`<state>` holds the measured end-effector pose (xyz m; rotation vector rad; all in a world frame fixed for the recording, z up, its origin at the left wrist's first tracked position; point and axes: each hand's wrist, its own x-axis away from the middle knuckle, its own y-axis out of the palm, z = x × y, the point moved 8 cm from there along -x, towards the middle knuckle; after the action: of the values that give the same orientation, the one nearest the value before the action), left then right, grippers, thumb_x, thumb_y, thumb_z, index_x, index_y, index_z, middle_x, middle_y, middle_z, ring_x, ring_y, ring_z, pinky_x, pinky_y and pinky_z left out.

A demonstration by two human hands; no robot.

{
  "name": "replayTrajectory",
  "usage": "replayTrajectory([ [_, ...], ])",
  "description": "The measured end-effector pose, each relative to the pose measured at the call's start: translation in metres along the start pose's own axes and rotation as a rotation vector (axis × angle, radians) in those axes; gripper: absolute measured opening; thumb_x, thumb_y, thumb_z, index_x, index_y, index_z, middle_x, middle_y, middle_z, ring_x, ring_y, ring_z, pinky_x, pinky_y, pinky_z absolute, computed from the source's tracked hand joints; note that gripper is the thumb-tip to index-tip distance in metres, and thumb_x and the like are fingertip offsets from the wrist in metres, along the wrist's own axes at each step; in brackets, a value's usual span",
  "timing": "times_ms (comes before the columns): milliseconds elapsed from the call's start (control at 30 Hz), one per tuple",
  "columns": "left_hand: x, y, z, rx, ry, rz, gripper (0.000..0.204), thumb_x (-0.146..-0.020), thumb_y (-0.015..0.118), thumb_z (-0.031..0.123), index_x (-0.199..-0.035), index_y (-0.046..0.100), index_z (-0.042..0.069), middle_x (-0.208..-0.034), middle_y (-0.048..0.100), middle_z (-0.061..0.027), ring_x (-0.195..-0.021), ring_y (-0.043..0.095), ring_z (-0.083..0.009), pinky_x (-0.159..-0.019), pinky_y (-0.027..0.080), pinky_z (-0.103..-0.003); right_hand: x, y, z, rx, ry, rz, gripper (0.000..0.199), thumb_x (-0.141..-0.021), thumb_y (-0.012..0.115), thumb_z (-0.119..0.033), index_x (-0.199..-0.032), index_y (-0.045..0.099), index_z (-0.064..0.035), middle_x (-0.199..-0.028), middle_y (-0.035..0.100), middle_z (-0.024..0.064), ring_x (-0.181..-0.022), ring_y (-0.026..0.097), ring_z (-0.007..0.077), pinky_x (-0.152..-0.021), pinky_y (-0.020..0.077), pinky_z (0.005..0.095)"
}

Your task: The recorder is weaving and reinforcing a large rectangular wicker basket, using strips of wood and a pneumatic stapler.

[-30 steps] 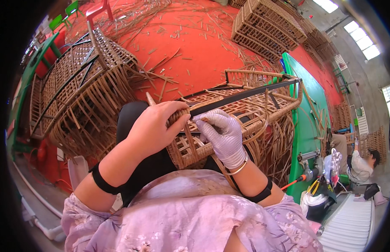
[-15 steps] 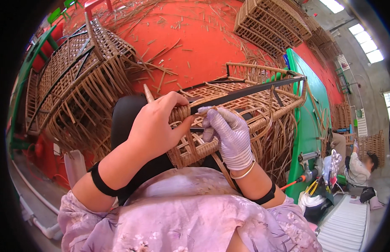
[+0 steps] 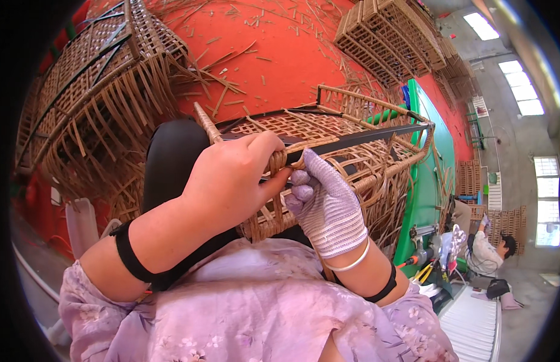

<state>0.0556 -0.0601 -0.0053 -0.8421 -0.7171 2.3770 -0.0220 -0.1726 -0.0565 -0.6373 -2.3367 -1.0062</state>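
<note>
1. The right hand (image 3: 329,208) has turned: one gloved finger now points up at the bar (image 3: 367,137).
2. More stub (image 3: 207,123) shows beyond the left hand (image 3: 235,174).
3. The view has swung, showing the lower window (image 3: 546,202) fuller.

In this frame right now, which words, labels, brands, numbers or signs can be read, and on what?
None can be read.
The woven frame, glove and green panel show no legible lettering.
The plastic bag is too small and blurred to tell.
</note>
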Motion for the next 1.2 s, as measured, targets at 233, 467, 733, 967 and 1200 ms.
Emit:
replayTrajectory([
  [233, 0.0, -0.001, -0.002, 0.022, 0.009, -0.012, 0.026, -0.073, 0.075, 0.013, -0.091, 0.058, 0.006, -0.079, 0.064, -0.0118, -0.069, 0.064, -0.0314, -0.059, 0.051, -0.039, 0.002, 0.005, 0.003, -0.019, 0.03, 0.036, 0.012, -0.093, 0.061, -0.02, -0.087, 0.058, -0.0099, -0.069, 0.056, 0.0, -0.054, 0.048, 0.0086, -0.054, 0.0396, 0.0252],
  [467, -0.002, -0.001, 0.003, 0.028, 0.037, -0.024, 0.026, -0.076, 0.074, 0.017, -0.092, 0.057, 0.006, -0.075, 0.062, -0.0108, -0.067, 0.063, -0.031, -0.057, 0.05, -0.039, 0.006, 0.001, 0.001, -0.022, 0.033, 0.089, 0.012, -0.091, 0.061, -0.019, -0.084, 0.057, -0.0106, -0.066, 0.054, -0.0002, -0.055, 0.048, 0.0107, -0.057, 0.0399, 0.0283],
  [733, -0.001, 0.001, 0.003, 0.041, 0.066, -0.032, 0.024, -0.078, 0.072, 0.018, -0.09, 0.056, 0.006, -0.075, 0.061, -0.0114, -0.067, 0.062, -0.0312, -0.057, 0.05, -0.04, 0.007, 0.002, 0.0, 0.03, 0.002, 0.15, 0.009, -0.091, 0.062, -0.02, -0.088, 0.056, -0.0142, -0.067, 0.055, -0.002, -0.051, 0.045, 0.0081, -0.053, 0.0379, 0.0242],
  [967, -0.001, 0.001, 0.002, -0.007, 0.024, -0.055, 0.024, -0.079, 0.072, 0.02, -0.089, 0.055, 0.006, -0.075, 0.061, -0.0117, -0.066, 0.062, -0.0315, -0.056, 0.049, -0.041, -0.004, -0.007, -0.007, 0.105, -0.056, 0.143, 0.015, -0.093, 0.064, -0.025, -0.084, 0.058, -0.0148, -0.066, 0.055, -0.0035, -0.049, 0.043, 0.007, -0.052, 0.0369, 0.0243],
  [1200, 0.0, 0.0, 0.005, -0.018, 0.06, -0.005, 0.023, -0.08, 0.07, 0.021, -0.089, 0.055, 0.006, -0.073, 0.06, -0.0117, -0.065, 0.062, -0.0314, -0.056, 0.049, -0.041, 0.008, -0.009, -0.039, 0.435, -0.324, 0.11, 0.015, -0.09, 0.068, -0.019, -0.094, 0.061, -0.0068, -0.07, 0.061, 0.0029, -0.054, 0.057, 0.0096, -0.051, 0.048, 0.0244],
])
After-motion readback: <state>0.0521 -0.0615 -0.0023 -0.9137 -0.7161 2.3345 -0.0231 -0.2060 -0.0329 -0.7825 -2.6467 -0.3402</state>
